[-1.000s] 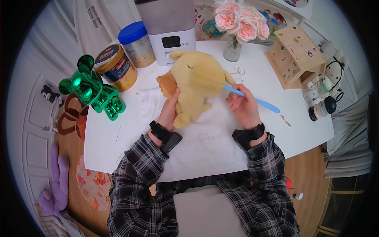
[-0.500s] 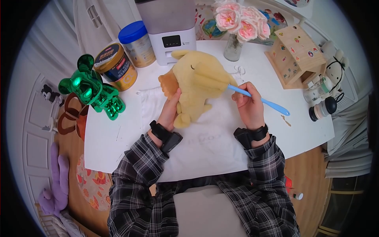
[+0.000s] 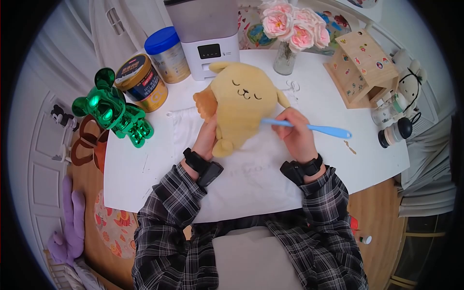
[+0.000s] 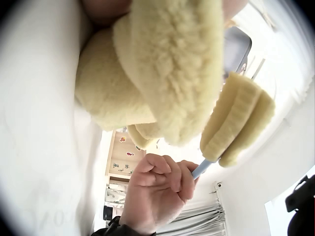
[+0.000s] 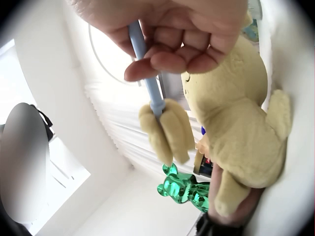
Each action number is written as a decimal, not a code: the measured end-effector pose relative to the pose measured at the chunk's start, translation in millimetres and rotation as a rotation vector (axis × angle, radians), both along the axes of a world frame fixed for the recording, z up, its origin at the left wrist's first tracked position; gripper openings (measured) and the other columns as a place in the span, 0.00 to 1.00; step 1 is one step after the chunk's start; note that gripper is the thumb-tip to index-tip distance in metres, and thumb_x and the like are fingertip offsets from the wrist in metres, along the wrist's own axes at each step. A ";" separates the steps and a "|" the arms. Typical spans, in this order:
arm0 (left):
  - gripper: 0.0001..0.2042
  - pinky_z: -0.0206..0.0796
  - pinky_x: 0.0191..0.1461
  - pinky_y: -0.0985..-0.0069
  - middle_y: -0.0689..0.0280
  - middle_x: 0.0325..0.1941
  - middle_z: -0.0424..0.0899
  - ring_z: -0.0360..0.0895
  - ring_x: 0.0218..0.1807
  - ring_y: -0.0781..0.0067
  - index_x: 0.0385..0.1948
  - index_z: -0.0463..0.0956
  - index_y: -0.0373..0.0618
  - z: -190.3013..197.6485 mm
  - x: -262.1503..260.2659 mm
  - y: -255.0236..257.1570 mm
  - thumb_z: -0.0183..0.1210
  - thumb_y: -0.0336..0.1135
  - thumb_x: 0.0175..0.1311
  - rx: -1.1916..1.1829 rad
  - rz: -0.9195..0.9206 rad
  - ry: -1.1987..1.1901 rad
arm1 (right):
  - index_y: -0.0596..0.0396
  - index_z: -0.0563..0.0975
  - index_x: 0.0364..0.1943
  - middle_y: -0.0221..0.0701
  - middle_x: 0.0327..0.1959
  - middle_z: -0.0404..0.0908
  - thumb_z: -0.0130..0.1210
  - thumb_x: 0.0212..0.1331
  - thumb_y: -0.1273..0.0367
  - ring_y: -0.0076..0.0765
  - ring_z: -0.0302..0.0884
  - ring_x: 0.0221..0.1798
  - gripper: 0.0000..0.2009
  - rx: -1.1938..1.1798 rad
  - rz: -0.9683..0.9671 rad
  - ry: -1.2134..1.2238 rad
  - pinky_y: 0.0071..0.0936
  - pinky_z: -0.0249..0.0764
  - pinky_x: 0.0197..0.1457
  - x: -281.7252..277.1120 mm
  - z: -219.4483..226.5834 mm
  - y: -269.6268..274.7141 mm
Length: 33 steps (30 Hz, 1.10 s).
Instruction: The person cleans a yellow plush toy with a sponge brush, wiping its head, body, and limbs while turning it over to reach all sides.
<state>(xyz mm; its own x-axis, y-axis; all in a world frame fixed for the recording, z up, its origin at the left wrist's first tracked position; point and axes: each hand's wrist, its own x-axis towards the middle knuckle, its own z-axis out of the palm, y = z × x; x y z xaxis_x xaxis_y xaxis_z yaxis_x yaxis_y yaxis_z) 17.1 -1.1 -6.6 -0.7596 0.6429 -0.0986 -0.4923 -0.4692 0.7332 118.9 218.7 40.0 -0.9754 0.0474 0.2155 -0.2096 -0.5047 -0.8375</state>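
Observation:
A pale yellow plush toy [image 3: 244, 79] with a sleeping face and a brown piece at its side sits upright over a white cloth bag. My left hand [image 3: 206, 137] grips its lower left side. In my right hand [image 3: 298, 137] is a duster with a blue handle [image 3: 333, 131], pinched between thumb and fingers. The fluffy yellow duster head [image 5: 170, 130] shows clearly in the right wrist view. From the head camera it overlaps the toy's belly and blends with its colour. The left wrist view has the duster head [image 4: 236, 118] beside the plush, whose fur fills the top.
The white cloth bag [image 3: 232, 193] lies flat on the white table [image 3: 128, 179]. A shiny green bear figure [image 3: 108, 113], two tubs and a feeder [image 3: 212, 53] stand left and behind. Pink roses in a glass vase [image 3: 285, 60], a wooden house [image 3: 360, 67] and small jars stand right.
My right hand has brought the duster down from the toy's face to its belly, uncovering the face, and the handle lies flatter. My left hand keeps its hold on the toy.

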 end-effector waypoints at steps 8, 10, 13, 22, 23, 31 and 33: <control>0.24 0.71 0.55 0.72 0.60 0.57 0.74 0.76 0.54 0.69 0.61 0.60 0.41 5.2 1.8 -0.5 0.45 0.47 0.72 -0.025 -0.007 0.052 | 0.63 0.77 0.33 0.30 0.23 0.73 0.44 0.66 0.65 0.25 0.68 0.27 0.14 0.059 0.052 -0.100 0.21 0.65 0.35 -8.5 -10.7 0.6; 0.24 0.71 0.55 0.72 0.60 0.57 0.74 0.76 0.54 0.69 0.61 0.60 0.41 5.6 0.4 -4.7 0.44 0.48 0.72 -0.046 -0.041 -0.007 | 0.63 0.77 0.33 0.30 0.24 0.74 0.45 0.66 0.65 0.25 0.69 0.26 0.15 0.151 0.165 -0.173 0.21 0.66 0.35 -3.7 -5.8 -8.2; 0.24 0.71 0.56 0.71 0.60 0.58 0.74 0.76 0.55 0.68 0.62 0.59 0.41 5.1 -1.1 -5.1 0.44 0.48 0.72 -0.061 -0.054 -0.048 | 0.63 0.77 0.32 0.31 0.23 0.73 0.45 0.66 0.65 0.26 0.69 0.26 0.14 0.153 0.147 -0.121 0.22 0.66 0.35 -0.2 -0.6 -6.7; 0.25 0.68 0.60 0.70 0.59 0.60 0.71 0.73 0.58 0.67 0.63 0.56 0.41 8.0 4.0 0.9 0.43 0.47 0.72 0.025 -0.002 -0.019 | 0.62 0.75 0.34 0.30 0.20 0.70 0.42 0.66 0.66 0.24 0.66 0.26 0.13 -0.091 -0.079 -0.030 0.23 0.65 0.38 -11.4 -11.7 12.0; 0.25 0.69 0.59 0.70 0.59 0.60 0.72 0.74 0.58 0.67 0.63 0.57 0.41 8.6 4.4 1.2 0.43 0.48 0.72 0.026 0.000 -0.019 | 0.62 0.75 0.34 0.29 0.21 0.70 0.43 0.66 0.66 0.24 0.66 0.26 0.14 -0.043 -0.053 -0.056 0.22 0.65 0.37 -11.2 -13.0 9.6; 0.24 0.70 0.57 0.72 0.60 0.57 0.74 0.75 0.55 0.69 0.61 0.60 0.41 5.0 -0.1 -3.7 0.43 0.48 0.72 -0.060 -0.032 -0.029 | 0.62 0.77 0.32 0.30 0.21 0.72 0.44 0.65 0.64 0.24 0.67 0.24 0.15 0.198 0.086 -0.119 0.20 0.63 0.35 -2.2 -5.1 -4.6; 0.24 0.70 0.57 0.71 0.61 0.57 0.74 0.75 0.55 0.69 0.61 0.60 0.41 4.5 0.8 -0.6 0.44 0.48 0.72 -0.031 -0.008 -0.022 | 0.62 0.76 0.32 0.30 0.21 0.72 0.44 0.65 0.64 0.24 0.66 0.24 0.15 0.092 -0.011 -0.030 0.20 0.63 0.35 -3.6 -8.1 1.3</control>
<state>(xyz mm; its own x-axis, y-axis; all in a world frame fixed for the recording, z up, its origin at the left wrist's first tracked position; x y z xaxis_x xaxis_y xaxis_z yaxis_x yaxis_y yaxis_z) 17.9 -1.7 -2.1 -0.7519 0.6453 -0.1351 -0.5118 -0.4420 0.7367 115.3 220.0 31.9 -0.9810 0.0399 0.1900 -0.1888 -0.4227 -0.8864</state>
